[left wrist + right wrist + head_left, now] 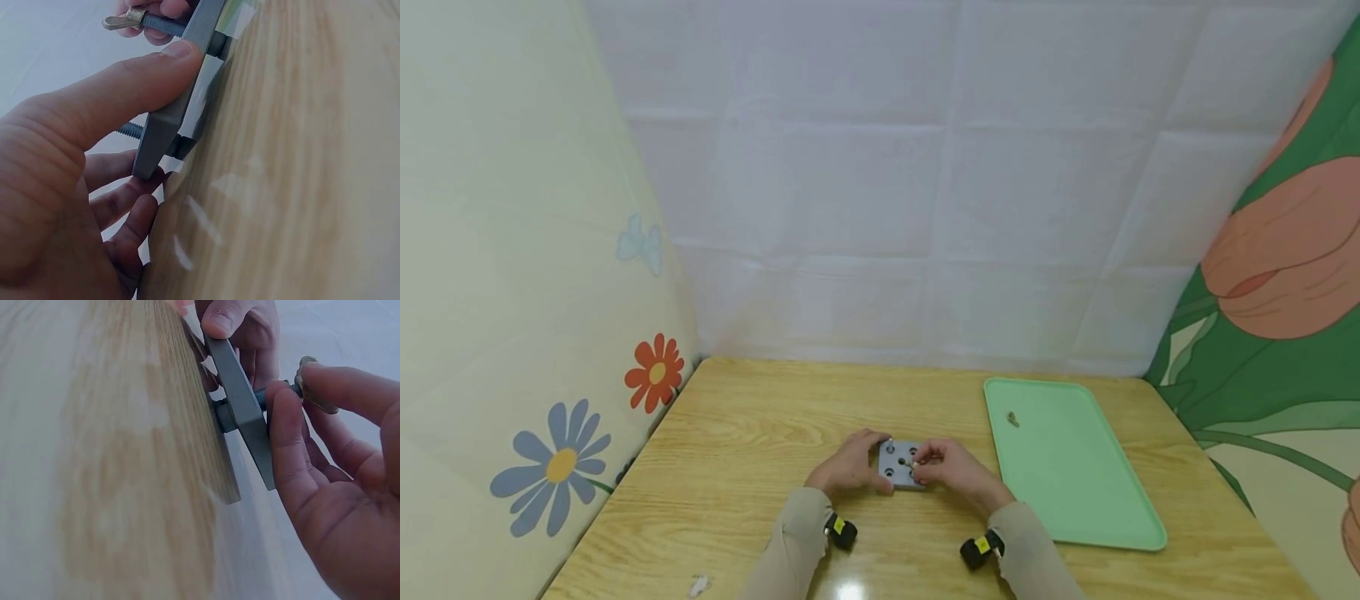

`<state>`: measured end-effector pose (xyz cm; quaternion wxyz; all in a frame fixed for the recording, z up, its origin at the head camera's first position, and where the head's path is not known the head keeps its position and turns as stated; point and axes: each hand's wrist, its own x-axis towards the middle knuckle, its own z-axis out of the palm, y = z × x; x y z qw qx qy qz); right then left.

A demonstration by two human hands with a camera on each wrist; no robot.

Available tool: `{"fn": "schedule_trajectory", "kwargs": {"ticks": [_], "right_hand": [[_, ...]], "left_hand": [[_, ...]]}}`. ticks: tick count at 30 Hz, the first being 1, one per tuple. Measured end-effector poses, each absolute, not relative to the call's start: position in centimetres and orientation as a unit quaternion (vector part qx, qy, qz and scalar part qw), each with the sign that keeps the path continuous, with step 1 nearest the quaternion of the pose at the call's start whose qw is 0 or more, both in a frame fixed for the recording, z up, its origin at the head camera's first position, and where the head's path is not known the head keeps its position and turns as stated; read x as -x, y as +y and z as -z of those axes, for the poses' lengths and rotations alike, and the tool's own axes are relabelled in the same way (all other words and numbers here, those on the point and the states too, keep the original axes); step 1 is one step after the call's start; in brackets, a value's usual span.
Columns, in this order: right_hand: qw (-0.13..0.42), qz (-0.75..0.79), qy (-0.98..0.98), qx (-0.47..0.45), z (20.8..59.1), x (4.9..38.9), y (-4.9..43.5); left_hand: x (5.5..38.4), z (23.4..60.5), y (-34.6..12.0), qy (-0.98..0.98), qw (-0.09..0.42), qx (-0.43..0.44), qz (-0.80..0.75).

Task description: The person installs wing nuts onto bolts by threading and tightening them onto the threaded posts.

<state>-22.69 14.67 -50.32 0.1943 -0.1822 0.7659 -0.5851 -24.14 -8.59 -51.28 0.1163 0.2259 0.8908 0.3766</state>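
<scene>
A grey metal plate (901, 474) with several holes is held just above the wooden table, threaded bolts standing through it. My left hand (850, 467) grips its left edge, thumb on the near side and fingers at the far side. At the plate's right side, my right hand (953, 468) pinches a brass wing nut (322, 404) on the end of one bolt (261, 399). The left wrist view shows that wing nut (122, 21) and, nearer, a second bolt (130, 130) with its thread bare. Bolt heads (182, 147) stick out on the plate's underside.
To the right lies a green tray (1078, 483) with a small brass-coloured piece (1012, 419) near its upper left. A small whitish scrap (698, 586) is on the wooden table (760, 408) at the front left. Cloth hangs behind and at both sides.
</scene>
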Motion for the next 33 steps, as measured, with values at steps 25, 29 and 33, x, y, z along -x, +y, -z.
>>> {"fn": "schedule_trajectory", "kwargs": {"ticks": [25, 29, 33], "right_hand": [[0.199, 0.606, 0.745, 0.194, 50.0, 22.7, 14.7], [0.190, 0.589, 0.759, 0.200, 50.1, 22.8, 14.7], [0.183, 0.575, 0.774, 0.192, 50.2, 22.7, 14.7]], "left_hand": [[24.0, 51.1, -8.5, 0.892, 0.120, -0.221, -0.375], [24.1, 51.1, -8.5, 0.892, 0.120, -0.222, -0.375], [24.1, 51.1, -8.4, 0.891, 0.120, -0.223, -0.376]]}}
